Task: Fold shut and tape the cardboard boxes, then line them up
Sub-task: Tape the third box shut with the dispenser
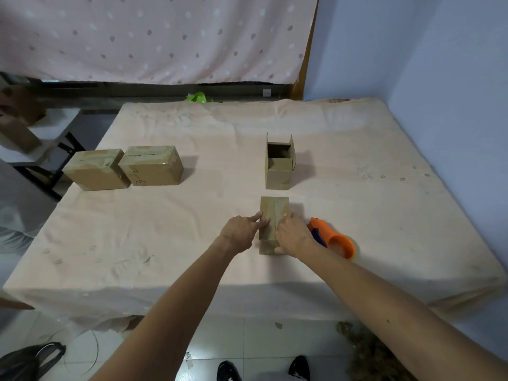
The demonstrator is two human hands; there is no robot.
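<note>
Cardboard boxes on cloth-covered worktop, front one under both hands.
Left edge: taped box beside marked taped box. Centre: open box. Nearer the front edge: folded box, with the tape dispenser just right of it. Left hand and right hand press straight-fingered on its flaps.

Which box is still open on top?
The upright box behind the near box. Its flaps stand up, showing its dark inside; the near box and the two left boxes are folded shut.
</note>
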